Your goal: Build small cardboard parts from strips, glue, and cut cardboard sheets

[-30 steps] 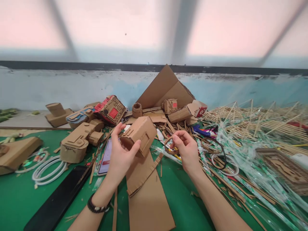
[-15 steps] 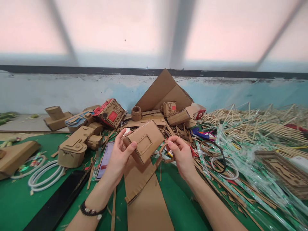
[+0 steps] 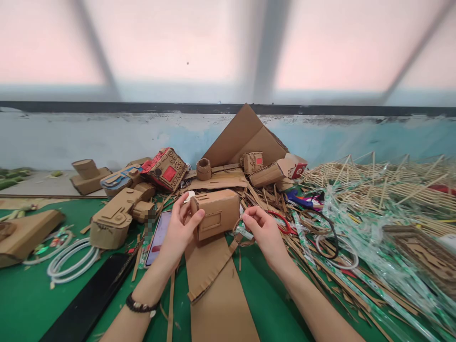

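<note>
- L hand [image 3: 182, 227]: thumb on near face, other fingers round behind, clamped on L end of the cardbd box [image 3: 221, 216], mid-frame, held just above the sheet.
- R hand [image 3: 266, 235]: thumb + index pinched tog. on a small cardbd ring [image 3: 245, 244], just beside box's R end; can't tell if the two touch.
- Box: prob. v. light, fairly stiff along edges, but walls look thin, so a hard squeeze mid-face may dent it. Best hold: edges/corners, w/ fingers kept off the raised rect. frame on near face. Dry card, prob. not slippery.
- Ring: looks flimsy, likely flexes or goes oval under pressure; light pinch on rim is enough, prob.
- Below, lower ctr: flat cardbd sheet [image 3: 221, 313] w/ a notched strip [image 3: 210, 281] lying diag. across it.
- L of ctr: phone [image 3: 157, 241], partly behind L wrist; then long black slab [image 3: 89, 299], cardbd model [image 3: 110, 223] & white tube coil [image 3: 57, 270], all on green table [image 3: 278, 308].
- R of ctr: red loop handle [image 3: 285, 224] near R hand, scraps, clear plastic wrap [image 3: 377, 261] farther R, stick frame [image 3: 356, 173] behind.
- Back ctr: big folded cardbd [image 3: 242, 137] against wall [image 3: 107, 137].
</note>
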The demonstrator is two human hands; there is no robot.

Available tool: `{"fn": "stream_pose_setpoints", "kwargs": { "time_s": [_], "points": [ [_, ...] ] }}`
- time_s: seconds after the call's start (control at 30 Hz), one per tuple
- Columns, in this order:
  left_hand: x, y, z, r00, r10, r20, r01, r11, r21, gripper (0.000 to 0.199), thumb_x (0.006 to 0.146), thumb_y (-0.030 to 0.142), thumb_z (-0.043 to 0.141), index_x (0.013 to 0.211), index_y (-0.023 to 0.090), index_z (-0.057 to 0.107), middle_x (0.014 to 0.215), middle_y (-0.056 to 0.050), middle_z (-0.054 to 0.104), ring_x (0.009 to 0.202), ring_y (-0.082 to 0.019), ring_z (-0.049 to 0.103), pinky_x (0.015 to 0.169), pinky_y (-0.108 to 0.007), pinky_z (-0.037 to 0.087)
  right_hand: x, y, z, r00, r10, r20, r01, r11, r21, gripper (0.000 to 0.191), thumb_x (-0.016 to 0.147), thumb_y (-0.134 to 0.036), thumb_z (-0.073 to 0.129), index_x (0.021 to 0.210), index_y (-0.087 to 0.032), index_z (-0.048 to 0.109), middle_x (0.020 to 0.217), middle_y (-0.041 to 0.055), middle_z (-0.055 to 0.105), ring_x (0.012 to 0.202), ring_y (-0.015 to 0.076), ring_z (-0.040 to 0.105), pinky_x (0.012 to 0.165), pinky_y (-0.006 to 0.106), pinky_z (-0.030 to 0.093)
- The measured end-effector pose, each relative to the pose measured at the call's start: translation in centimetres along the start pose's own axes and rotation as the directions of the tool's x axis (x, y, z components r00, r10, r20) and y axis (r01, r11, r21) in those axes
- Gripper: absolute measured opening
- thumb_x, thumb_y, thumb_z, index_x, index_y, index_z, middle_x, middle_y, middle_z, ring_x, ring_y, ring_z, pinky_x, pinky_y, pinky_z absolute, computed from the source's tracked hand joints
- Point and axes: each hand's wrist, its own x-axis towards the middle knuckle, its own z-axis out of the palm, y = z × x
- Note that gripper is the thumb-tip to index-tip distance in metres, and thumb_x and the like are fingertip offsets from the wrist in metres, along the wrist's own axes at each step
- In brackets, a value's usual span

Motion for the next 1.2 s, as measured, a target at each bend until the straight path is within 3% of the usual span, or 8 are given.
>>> {"fn": "stream_pose_setpoints", "kwargs": {
  "time_s": [0.17,0.27,0.4,0.73,0.93,1.03,1.13,1.2],
  "points": [
    [0.4,-2.1,-0.4,0.989,0.085,0.118,-0.115,0.954,0.278,0.083,0.090,0.059,0.071,0.154,0.022,0.036,0.169,-0.019,0.036,0.159,-0.031,0.033,0.130,-0.050,0.031,0.3,-0.1,-0.3,0.999,0.031,-0.025,-0.031,0.999,-0.008,0.044,0.078,-0.062,0.075,0.083,-0.019,0.064,0.068,-0.0030,0.053,0.062,0.0134,0.045,0.053,0.025,0.035],
    [0.5,-2.6,-0.6,0.983,0.067,0.169,-0.116,0.946,0.303,0.084,0.093,0.061,0.066,0.158,0.022,0.031,0.171,-0.019,0.033,0.158,-0.032,0.036,0.130,-0.051,0.031,0.3,-0.1,-0.2,1.000,0.024,-0.019,-0.024,1.000,-0.001,0.043,0.079,-0.060,0.074,0.083,-0.019,0.064,0.068,-0.0033,0.053,0.062,0.0128,0.044,0.055,0.025,0.035],
    [0.3,-2.7,-0.5,0.975,0.048,0.219,-0.122,0.932,0.342,0.094,0.089,0.057,0.074,0.162,0.021,0.026,0.169,-0.021,0.035,0.155,-0.033,0.041,0.128,-0.053,0.034,0.4,0.1,-0.1,1.000,0.012,0.007,-0.012,1.000,-0.004,0.040,0.080,-0.058,0.073,0.083,-0.019,0.063,0.066,-0.0040,0.052,0.061,0.0132,0.044,0.056,0.026,0.034],
    [1.3,-2.7,-1.2,0.977,0.134,0.166,-0.192,0.890,0.413,0.080,0.089,0.049,0.073,0.155,0.021,0.039,0.159,-0.018,0.051,0.148,-0.033,0.051,0.121,-0.052,0.046,0.3,-0.2,-0.2,0.999,0.042,0.010,-0.042,0.999,-0.006,0.041,0.080,-0.059,0.072,0.082,-0.020,0.062,0.065,-0.0043,0.051,0.060,0.0126,0.043,0.053,0.025,0.031],
    [2.3,-4.0,-2.2,0.975,0.170,0.140,-0.214,0.882,0.420,0.079,0.095,0.050,0.065,0.159,0.019,0.032,0.169,-0.019,0.037,0.158,-0.030,0.036,0.128,-0.049,0.036,0.3,-0.2,0.0,0.998,0.055,0.013,-0.055,0.998,0.010,0.045,0.077,-0.062,0.074,0.081,-0.019,0.063,0.064,-0.0040,0.052,0.059,0.0125,0.044,0.052,0.024,0.031],
    [2.2,-3.8,-2.3,0.972,0.203,0.117,-0.234,0.857,0.459,0.080,0.097,0.052,0.061,0.161,0.017,0.028,0.170,-0.021,0.035,0.158,-0.031,0.036,0.128,-0.051,0.035,0.4,-0.2,0.0,0.999,0.048,0.008,-0.048,0.999,0.013,0.046,0.076,-0.064,0.074,0.081,-0.019,0.063,0.065,-0.0033,0.054,0.060,0.0130,0.046,0.053,0.024,0.033],
    [1.0,-2.1,-1.8,0.932,0.354,0.076,-0.332,0.755,0.566,0.075,0.099,0.051,0.062,0.160,0.018,0.034,0.168,-0.020,0.038,0.156,-0.032,0.038,0.125,-0.053,0.039,0.3,-0.4,0.0,0.999,0.043,-0.002,-0.042,0.999,0.014,0.048,0.077,-0.065,0.074,0.082,-0.019,0.063,0.066,-0.0025,0.055,0.061,0.0140,0.047,0.053,0.025,0.035],
    [-0.2,-0.6,-1.2,0.836,0.541,0.093,-0.477,0.631,0.612,0.059,0.101,0.046,0.062,0.152,0.022,0.046,0.159,-0.015,0.050,0.146,-0.030,0.051,0.118,-0.049,0.048,0.0,-0.4,0.1,1.000,0.017,-0.002,-0.017,1.000,0.008,0.046,0.080,-0.064,0.073,0.084,-0.019,0.063,0.068,-0.0018,0.056,0.062,0.0146,0.049,0.053,0.025,0.038]
  ]
}}
